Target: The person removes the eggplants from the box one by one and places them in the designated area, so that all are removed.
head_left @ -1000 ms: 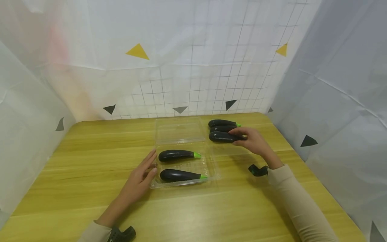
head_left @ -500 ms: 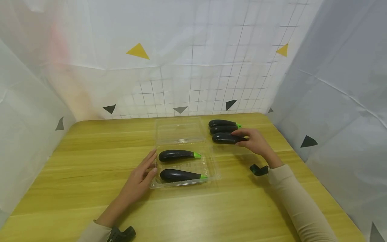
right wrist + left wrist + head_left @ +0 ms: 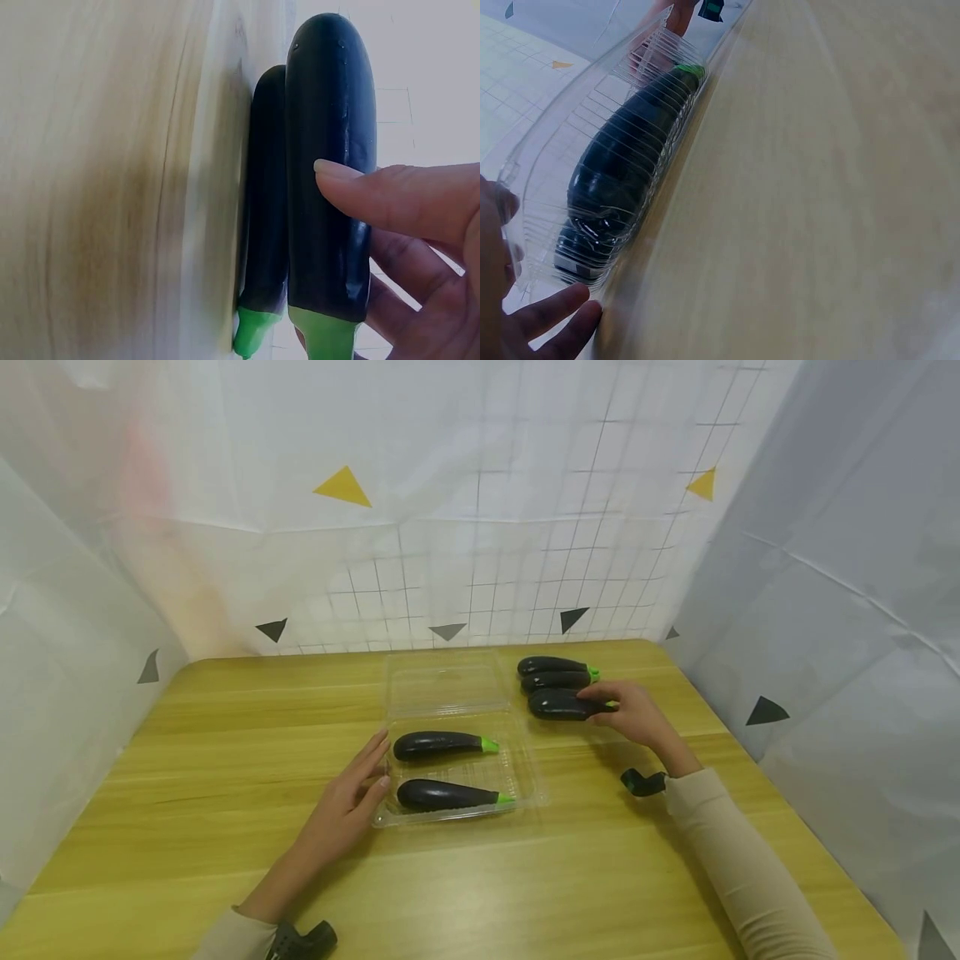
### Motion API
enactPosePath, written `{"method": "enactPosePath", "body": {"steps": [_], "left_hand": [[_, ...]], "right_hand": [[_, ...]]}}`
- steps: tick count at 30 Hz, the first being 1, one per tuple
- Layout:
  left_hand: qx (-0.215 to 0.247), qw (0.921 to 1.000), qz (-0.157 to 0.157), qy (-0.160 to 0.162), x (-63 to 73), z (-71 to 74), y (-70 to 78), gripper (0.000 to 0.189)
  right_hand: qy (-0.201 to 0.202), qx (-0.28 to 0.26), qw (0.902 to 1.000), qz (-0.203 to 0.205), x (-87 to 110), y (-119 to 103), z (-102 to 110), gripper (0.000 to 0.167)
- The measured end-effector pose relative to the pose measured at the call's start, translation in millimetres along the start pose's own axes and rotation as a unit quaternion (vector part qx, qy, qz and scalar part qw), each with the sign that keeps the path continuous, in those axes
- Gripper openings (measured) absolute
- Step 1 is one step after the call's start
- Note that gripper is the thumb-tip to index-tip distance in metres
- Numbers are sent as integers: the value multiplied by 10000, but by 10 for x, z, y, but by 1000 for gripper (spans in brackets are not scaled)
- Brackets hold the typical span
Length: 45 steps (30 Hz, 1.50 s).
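Observation:
My right hand [image 3: 630, 710] pinches a dark purple eggplant [image 3: 555, 704] near its green stem end. The right wrist view shows the thumb on the held eggplant [image 3: 328, 112] and the other fingers on its far side. Close behind it, another eggplant [image 3: 266, 195] lies on the table. Two eggplants, an upper one [image 3: 551, 665] and a lower one [image 3: 553, 682], lie side by side there. My left hand [image 3: 341, 806] rests with extended fingers against the left side of a clear plastic clamshell box [image 3: 528, 777]. Inside lie two more eggplants, a back one [image 3: 437, 745] and a front one [image 3: 446, 795].
The box's transparent lid [image 3: 447, 685] is folded back flat toward the rear of the wooden table [image 3: 480, 893]. White sheets with coloured triangles [image 3: 343, 487] wall the table at the back and sides. Black wrist devices sit by both sleeves.
My right hand has shifted slightly right and toward me with the pinched eggplant, opening a small gap from the pair behind. My left hand and the box have stayed put.

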<state>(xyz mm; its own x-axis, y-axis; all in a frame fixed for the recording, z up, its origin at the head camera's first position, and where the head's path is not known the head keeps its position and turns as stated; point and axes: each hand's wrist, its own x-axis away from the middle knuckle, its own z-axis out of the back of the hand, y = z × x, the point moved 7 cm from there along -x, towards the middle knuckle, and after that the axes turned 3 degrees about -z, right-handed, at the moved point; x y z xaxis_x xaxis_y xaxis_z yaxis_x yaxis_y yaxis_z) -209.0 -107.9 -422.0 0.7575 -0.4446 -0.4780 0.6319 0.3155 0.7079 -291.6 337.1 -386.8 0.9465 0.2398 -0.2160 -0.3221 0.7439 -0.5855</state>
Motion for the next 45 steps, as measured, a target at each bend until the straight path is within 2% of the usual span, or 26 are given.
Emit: {"method": "enactPosePath", "body": {"steps": [15, 26, 39, 45], "left_hand": [[-29, 10000, 48, -21, 6, -10, 0, 55], [-34, 10000, 45, -10, 5, -9, 19, 55], [-16, 10000, 6, 8, 7, -9, -8, 55], [70, 10000, 16, -3, 5, -6, -3, 55]], "right_hand": [[-115, 44, 9999, 23, 5, 86, -55, 41], [-159, -79, 9996, -203, 3, 216, -114, 40], [-188, -59, 9998, -100, 0, 198, -139, 40], [-157, -118, 9996, -224, -11, 209, -150, 41]]}}
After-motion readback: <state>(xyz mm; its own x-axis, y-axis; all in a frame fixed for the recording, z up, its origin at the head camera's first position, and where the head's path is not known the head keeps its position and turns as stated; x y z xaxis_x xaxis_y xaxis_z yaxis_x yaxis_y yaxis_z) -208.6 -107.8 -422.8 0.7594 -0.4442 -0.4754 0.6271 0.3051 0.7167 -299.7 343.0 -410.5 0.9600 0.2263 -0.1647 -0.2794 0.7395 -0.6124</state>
